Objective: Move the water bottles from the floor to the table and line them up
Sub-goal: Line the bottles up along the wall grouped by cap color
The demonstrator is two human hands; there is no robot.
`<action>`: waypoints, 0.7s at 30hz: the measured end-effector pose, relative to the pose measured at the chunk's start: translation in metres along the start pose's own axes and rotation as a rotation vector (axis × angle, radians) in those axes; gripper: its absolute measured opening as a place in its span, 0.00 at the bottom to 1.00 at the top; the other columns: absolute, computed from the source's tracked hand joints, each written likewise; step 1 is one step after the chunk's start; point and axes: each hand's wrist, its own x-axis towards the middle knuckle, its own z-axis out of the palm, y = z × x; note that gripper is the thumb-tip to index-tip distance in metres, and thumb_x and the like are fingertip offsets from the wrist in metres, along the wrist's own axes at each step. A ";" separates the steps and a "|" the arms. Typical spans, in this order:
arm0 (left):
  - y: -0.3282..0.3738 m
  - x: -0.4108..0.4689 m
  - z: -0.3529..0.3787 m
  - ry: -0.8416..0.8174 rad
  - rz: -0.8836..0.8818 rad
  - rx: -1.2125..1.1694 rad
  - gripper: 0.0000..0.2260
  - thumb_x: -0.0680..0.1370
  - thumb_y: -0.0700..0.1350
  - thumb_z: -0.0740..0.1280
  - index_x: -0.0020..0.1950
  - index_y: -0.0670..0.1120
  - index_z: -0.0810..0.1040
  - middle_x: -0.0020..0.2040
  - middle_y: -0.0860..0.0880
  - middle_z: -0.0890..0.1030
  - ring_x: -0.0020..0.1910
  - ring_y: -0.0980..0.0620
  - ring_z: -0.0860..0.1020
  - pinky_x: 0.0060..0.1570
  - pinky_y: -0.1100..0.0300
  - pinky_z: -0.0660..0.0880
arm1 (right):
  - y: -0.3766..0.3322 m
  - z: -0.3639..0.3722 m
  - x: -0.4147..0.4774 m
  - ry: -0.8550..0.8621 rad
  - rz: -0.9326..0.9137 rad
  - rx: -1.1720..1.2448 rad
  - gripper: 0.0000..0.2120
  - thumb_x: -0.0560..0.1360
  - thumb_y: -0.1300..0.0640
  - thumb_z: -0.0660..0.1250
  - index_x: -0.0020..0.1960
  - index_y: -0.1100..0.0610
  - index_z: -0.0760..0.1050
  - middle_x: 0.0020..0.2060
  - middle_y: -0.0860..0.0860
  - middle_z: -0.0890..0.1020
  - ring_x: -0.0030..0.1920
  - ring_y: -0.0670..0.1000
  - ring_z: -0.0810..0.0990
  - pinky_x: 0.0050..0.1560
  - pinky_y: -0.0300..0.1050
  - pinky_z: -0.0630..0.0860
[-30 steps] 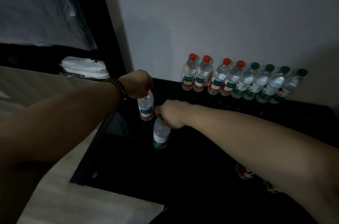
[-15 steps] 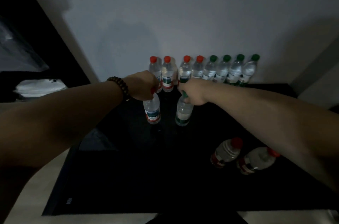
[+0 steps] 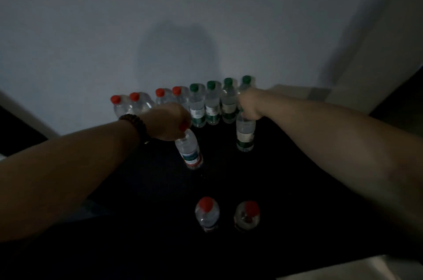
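Bottle row [image 3: 212,108] at table [image 3: 309,199] back by wall [image 3: 206,16]; L btl [image 3: 189,152], R btl [image 3: 245,135] in front; near pair [image 3: 207,214] closest.

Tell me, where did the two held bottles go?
Both went rightward, toward the row of eight: the left hand carried its red-capped bottle, the right hand its green-labelled bottle. Both hands kept hold of the bottle tops. The row stayed put.

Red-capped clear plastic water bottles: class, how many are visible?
7 red-capped bottles: four at the back row's left end, one gripped by the left hand, two nearest the camera. Others may be hidden.
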 end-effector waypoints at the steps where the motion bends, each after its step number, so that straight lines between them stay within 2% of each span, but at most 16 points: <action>1: 0.008 0.009 -0.001 -0.003 0.003 -0.012 0.08 0.79 0.49 0.70 0.56 0.49 0.81 0.52 0.49 0.80 0.49 0.51 0.79 0.54 0.54 0.80 | 0.016 0.001 0.003 -0.010 0.012 0.003 0.15 0.81 0.52 0.67 0.59 0.63 0.78 0.47 0.56 0.76 0.45 0.53 0.75 0.43 0.42 0.71; 6: 0.043 0.049 -0.001 -0.018 -0.014 -0.032 0.11 0.79 0.50 0.70 0.61 0.49 0.81 0.56 0.50 0.79 0.53 0.51 0.78 0.54 0.56 0.79 | 0.086 0.008 0.029 -0.010 0.001 0.031 0.12 0.80 0.57 0.69 0.61 0.62 0.78 0.55 0.58 0.80 0.48 0.53 0.77 0.44 0.42 0.72; 9: 0.054 0.065 0.001 -0.024 -0.014 -0.054 0.13 0.80 0.50 0.70 0.63 0.50 0.80 0.58 0.50 0.78 0.55 0.51 0.77 0.57 0.56 0.77 | 0.113 0.014 0.047 0.045 -0.039 0.052 0.17 0.79 0.59 0.70 0.66 0.59 0.76 0.59 0.60 0.79 0.54 0.57 0.81 0.49 0.45 0.77; 11: 0.058 0.074 0.004 0.011 0.015 -0.074 0.14 0.79 0.48 0.70 0.64 0.49 0.80 0.59 0.49 0.78 0.56 0.51 0.77 0.58 0.59 0.74 | 0.127 0.019 0.058 0.104 -0.062 0.076 0.18 0.79 0.58 0.67 0.68 0.58 0.74 0.61 0.61 0.77 0.56 0.61 0.80 0.49 0.46 0.75; 15: 0.061 0.088 0.008 0.039 0.033 -0.112 0.12 0.78 0.47 0.71 0.60 0.47 0.81 0.56 0.49 0.78 0.52 0.53 0.76 0.50 0.65 0.69 | 0.141 0.022 0.081 0.136 -0.096 0.141 0.14 0.81 0.57 0.64 0.65 0.58 0.73 0.61 0.63 0.77 0.57 0.62 0.80 0.49 0.47 0.72; 18: 0.062 0.096 0.010 0.062 0.072 -0.105 0.10 0.79 0.46 0.70 0.58 0.46 0.82 0.54 0.49 0.78 0.47 0.59 0.70 0.42 0.71 0.63 | 0.147 0.022 0.097 0.139 -0.113 0.171 0.13 0.81 0.57 0.63 0.65 0.59 0.74 0.61 0.62 0.78 0.58 0.62 0.79 0.51 0.47 0.71; 21: 0.063 0.101 0.013 0.055 0.105 -0.095 0.10 0.78 0.44 0.71 0.59 0.44 0.82 0.54 0.48 0.79 0.49 0.59 0.69 0.44 0.71 0.63 | 0.150 0.024 0.109 0.152 -0.120 0.193 0.14 0.82 0.57 0.61 0.67 0.59 0.73 0.62 0.61 0.77 0.59 0.62 0.78 0.52 0.46 0.70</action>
